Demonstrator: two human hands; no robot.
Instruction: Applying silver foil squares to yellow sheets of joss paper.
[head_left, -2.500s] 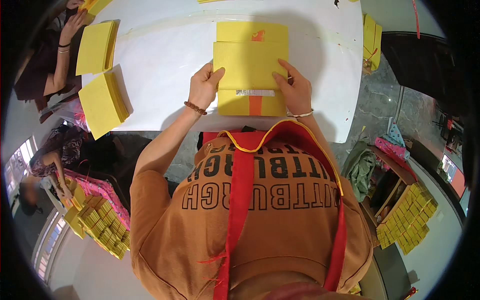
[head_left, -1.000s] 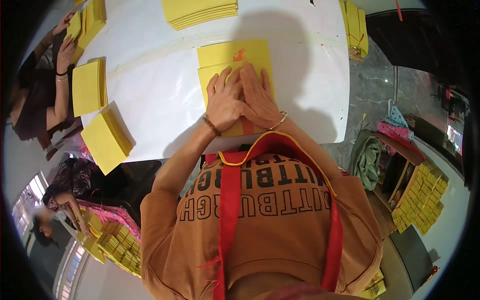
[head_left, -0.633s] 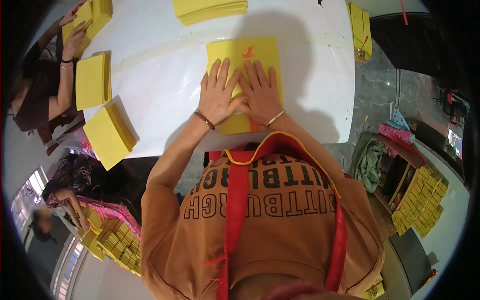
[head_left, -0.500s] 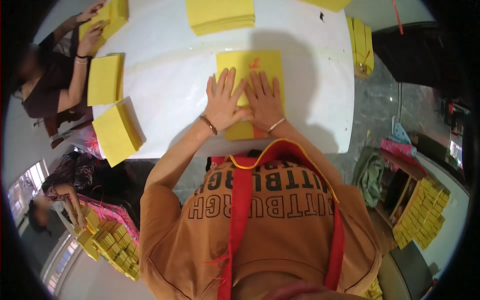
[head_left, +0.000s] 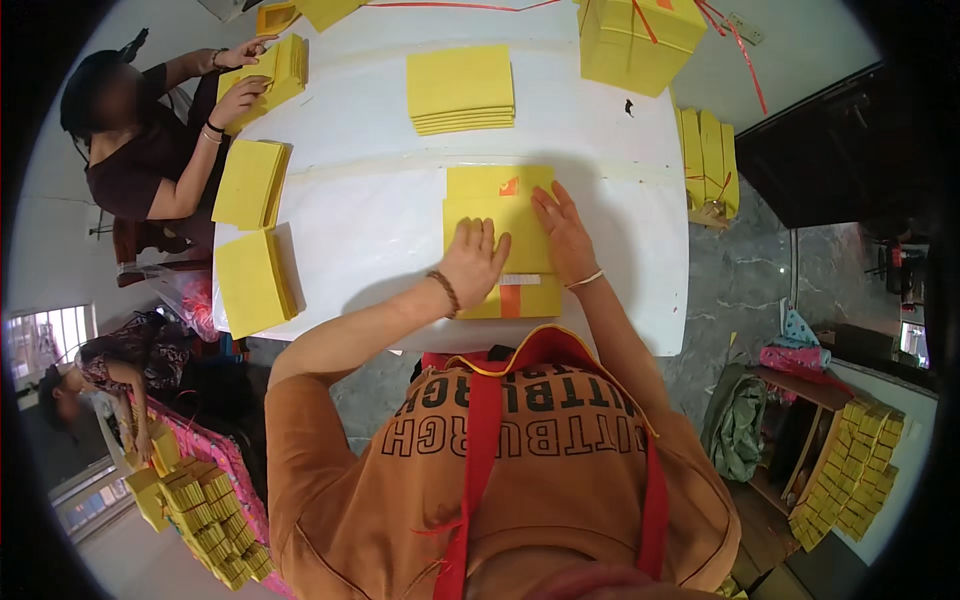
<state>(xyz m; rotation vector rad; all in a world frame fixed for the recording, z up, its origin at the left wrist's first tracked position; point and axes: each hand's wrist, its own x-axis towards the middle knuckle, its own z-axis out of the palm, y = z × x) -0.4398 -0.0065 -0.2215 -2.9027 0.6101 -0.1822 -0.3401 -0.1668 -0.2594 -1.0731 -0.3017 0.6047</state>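
A yellow paper packet (head_left: 525, 235) lies flat on the white table near its front edge. It shows an orange mark near the far end, with a white strip and an orange band near the close end. My left hand (head_left: 474, 262) rests on top of it, open, fingers slightly bent and pressed to the paper. Along the packet's right edge lies my right hand (head_left: 567, 238), open with stretched fingers, its fingertips by the far right corner. Neither hand grips anything visibly.
Yellow paper stacks lie on the white table (head_left: 350, 220): one stack (head_left: 460, 85) ahead, two at left (head_left: 250, 185). A large yellow bundle (head_left: 640, 45) stands far right. At far left, a co-worker's hands (head_left: 245, 95) handle yellow paper. Another person sits lower left beside yellow bundles (head_left: 210, 520).
My hands, close together on the packet before, have moved apart: the right to the packet's right edge, the left nearer its middle. The view has shifted, showing more of the table's far side.
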